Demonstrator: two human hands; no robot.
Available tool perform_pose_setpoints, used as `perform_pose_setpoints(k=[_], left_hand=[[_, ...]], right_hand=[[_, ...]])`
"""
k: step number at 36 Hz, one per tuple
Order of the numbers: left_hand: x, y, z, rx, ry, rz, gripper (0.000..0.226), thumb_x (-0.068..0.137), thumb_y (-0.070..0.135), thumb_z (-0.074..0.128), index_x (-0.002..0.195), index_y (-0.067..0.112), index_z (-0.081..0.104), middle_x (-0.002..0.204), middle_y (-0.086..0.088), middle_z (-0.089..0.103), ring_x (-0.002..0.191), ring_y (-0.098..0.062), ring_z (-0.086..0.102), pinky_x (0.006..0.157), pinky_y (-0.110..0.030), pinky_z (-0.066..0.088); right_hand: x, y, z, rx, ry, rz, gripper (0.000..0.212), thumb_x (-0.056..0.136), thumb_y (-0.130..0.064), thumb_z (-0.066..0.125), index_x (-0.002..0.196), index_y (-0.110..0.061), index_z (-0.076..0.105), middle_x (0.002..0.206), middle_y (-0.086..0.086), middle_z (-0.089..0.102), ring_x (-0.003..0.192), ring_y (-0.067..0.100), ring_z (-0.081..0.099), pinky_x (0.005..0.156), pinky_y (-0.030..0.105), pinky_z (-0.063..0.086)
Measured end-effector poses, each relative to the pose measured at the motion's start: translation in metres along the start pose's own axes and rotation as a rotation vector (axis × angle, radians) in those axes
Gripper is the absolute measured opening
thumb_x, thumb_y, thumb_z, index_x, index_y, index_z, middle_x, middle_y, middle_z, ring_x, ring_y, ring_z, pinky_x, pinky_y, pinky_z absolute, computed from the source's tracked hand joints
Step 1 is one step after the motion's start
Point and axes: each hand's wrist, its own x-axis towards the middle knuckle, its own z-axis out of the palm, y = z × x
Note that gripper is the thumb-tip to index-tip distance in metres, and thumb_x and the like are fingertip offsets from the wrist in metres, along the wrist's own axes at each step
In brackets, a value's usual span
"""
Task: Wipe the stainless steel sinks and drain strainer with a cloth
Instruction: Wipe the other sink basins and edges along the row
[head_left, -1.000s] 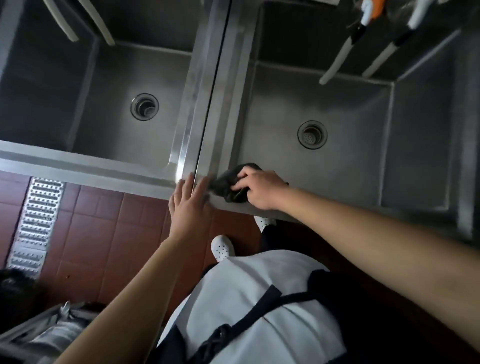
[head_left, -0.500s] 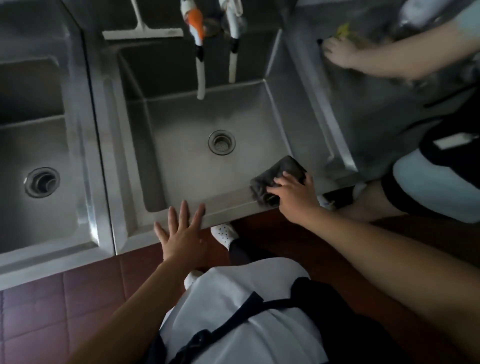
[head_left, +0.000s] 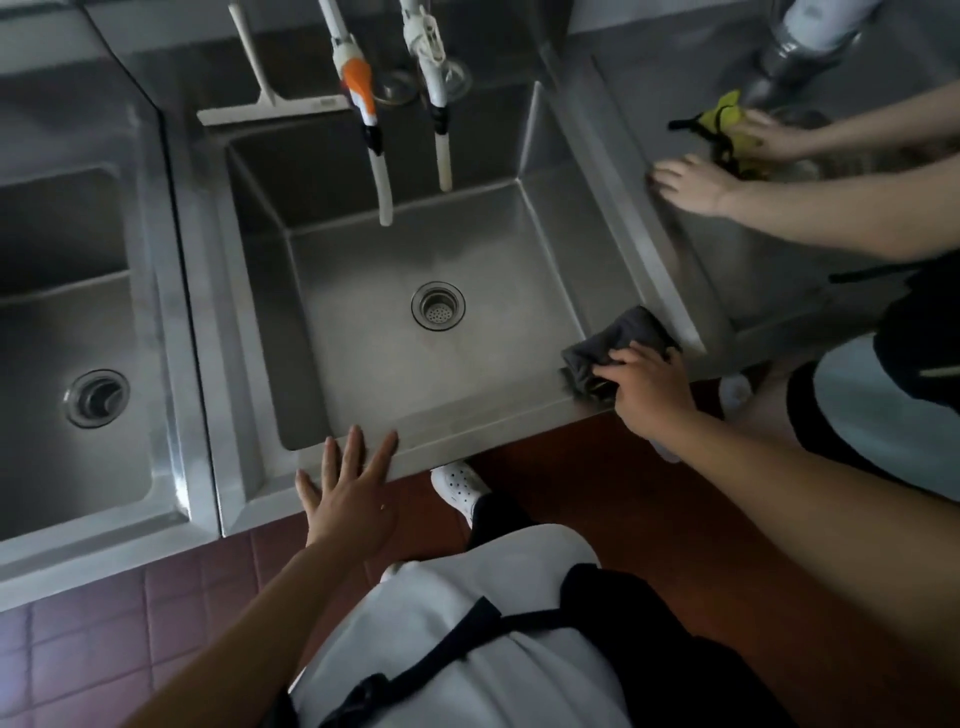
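A deep stainless steel sink (head_left: 363, 332) fills the middle, with a round drain strainer (head_left: 438, 306) in its floor. My right hand (head_left: 649, 387) presses a dark grey cloth (head_left: 618, 345) onto the sink's front right corner rim, fingers curled over the cloth. My left hand (head_left: 353, 493) lies flat with spread fingers on the front rim of the same sink. A second sink (head_left: 62, 332) with its own drain (head_left: 96, 398) stands at the left.
Two white spray hoses (head_left: 382, 171) hang over the middle sink, and a squeegee (head_left: 270, 106) lies on the back ledge. At the right another person's hands (head_left: 696, 184) hold a yellow cloth (head_left: 727, 130) on the adjoining steel surface. Red tiled floor lies below.
My right hand has slid the cloth along the front rim to the right corner. My left hand has shifted right along the rim too, and the view has swung right.
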Motion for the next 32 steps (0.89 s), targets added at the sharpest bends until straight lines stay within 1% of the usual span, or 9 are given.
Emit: perform_pose_setpoints(k=[6, 12, 16, 19, 21, 24, 26, 29, 32], left_hand=[[0.0, -0.014, -0.024, -0.309, 0.02, 0.013, 0.063, 0.09, 0.026, 0.063, 0.144, 0.047, 0.039, 0.165, 0.001, 0.013, 0.153, -0.022, 0.003, 0.121, -0.056, 0.007], [-0.036, -0.053, -0.071, -0.633, 0.068, 0.135, 0.092, 0.076, 0.028, 0.084, 0.143, 0.057, 0.029, 0.162, 0.0, 0.023, 0.146, -0.027, 0.028, 0.114, -0.053, 0.035], [-0.077, -0.086, -0.095, -0.863, 0.094, 0.233, 0.075, 0.071, 0.032, 0.085, 0.134, 0.05, 0.049, 0.133, 0.009, 0.058, 0.123, -0.014, 0.056, 0.1, -0.037, 0.051], [-0.108, -0.107, -0.104, -1.121, 0.317, 0.241, 0.05, 0.069, 0.038, 0.081, 0.114, 0.05, 0.063, 0.114, 0.013, 0.07, 0.111, -0.009, 0.064, 0.098, -0.034, 0.05], [-0.125, -0.122, -0.108, -1.273, 0.421, 0.22, 0.035, 0.073, 0.038, 0.081, 0.107, 0.04, 0.07, 0.11, 0.007, 0.073, 0.11, -0.016, 0.067, 0.1, -0.043, 0.049], [-0.149, -0.141, -0.112, -1.446, 0.466, 0.239, 0.036, 0.073, 0.038, 0.084, 0.106, 0.026, 0.074, 0.104, -0.002, 0.075, 0.104, -0.019, 0.069, 0.091, -0.033, 0.053], [-0.163, -0.152, -0.112, -1.51, 0.5, 0.228, 0.036, 0.074, 0.031, 0.084, 0.107, 0.021, 0.073, 0.103, -0.014, 0.072, 0.1, -0.026, 0.068, 0.088, -0.037, 0.053], [-0.18, -0.167, -0.111, -1.549, 0.561, 0.214, 0.029, 0.077, 0.015, 0.079, 0.105, 0.016, 0.073, 0.102, -0.022, 0.07, 0.096, -0.029, 0.066, 0.088, -0.044, 0.053], [-0.196, -0.187, -0.112, -1.568, 0.615, 0.179, 0.028, 0.079, 0.005, 0.074, 0.106, 0.01, 0.071, 0.1, -0.017, 0.071, 0.096, -0.026, 0.066, 0.087, -0.038, 0.054]], right_hand=[[-0.026, -0.087, 0.006, 0.147, -0.022, -0.286, 0.051, 0.093, -0.008, 0.048, 0.137, -0.032, 0.058, 0.152, -0.004, 0.044, 0.145, 0.026, 0.027, 0.116, 0.046, 0.026], [-0.046, -0.202, -0.024, 0.506, -0.218, -0.515, 0.053, 0.084, 0.007, 0.046, 0.125, -0.019, 0.069, 0.137, 0.001, 0.061, 0.131, 0.017, 0.05, 0.111, 0.026, 0.035], [-0.055, -0.262, -0.069, 0.796, -0.326, -0.556, 0.043, 0.086, 0.011, 0.056, 0.12, -0.014, 0.069, 0.117, -0.002, 0.069, 0.118, 0.018, 0.061, 0.099, 0.02, 0.041], [-0.071, -0.292, -0.102, 1.04, -0.555, -0.62, 0.034, 0.091, 0.004, 0.06, 0.108, -0.023, 0.07, 0.103, -0.009, 0.075, 0.102, 0.008, 0.068, 0.082, 0.016, 0.05], [-0.084, -0.31, -0.115, 1.074, -0.64, -0.665, 0.033, 0.091, 0.004, 0.059, 0.11, -0.021, 0.07, 0.106, -0.005, 0.075, 0.103, 0.009, 0.069, 0.083, 0.018, 0.052], [-0.102, -0.339, -0.124, 1.025, -0.692, -0.729, 0.036, 0.09, 0.006, 0.06, 0.118, -0.016, 0.067, 0.11, 0.001, 0.074, 0.107, 0.015, 0.068, 0.084, 0.022, 0.054], [-0.114, -0.358, -0.126, 0.986, -0.698, -0.765, 0.04, 0.087, 0.008, 0.064, 0.123, -0.009, 0.063, 0.113, 0.008, 0.073, 0.108, 0.021, 0.068, 0.084, 0.024, 0.054], [-0.132, -0.387, -0.128, 0.958, -0.658, -0.829, 0.052, 0.08, 0.006, 0.074, 0.127, -0.005, 0.057, 0.119, 0.022, 0.066, 0.108, 0.026, 0.066, 0.091, 0.033, 0.055], [-0.146, -0.415, -0.129, 0.909, -0.537, -0.881, 0.042, 0.078, 0.005, 0.077, 0.115, -0.011, 0.064, 0.107, 0.021, 0.069, 0.094, 0.023, 0.067, 0.089, 0.039, 0.054]])
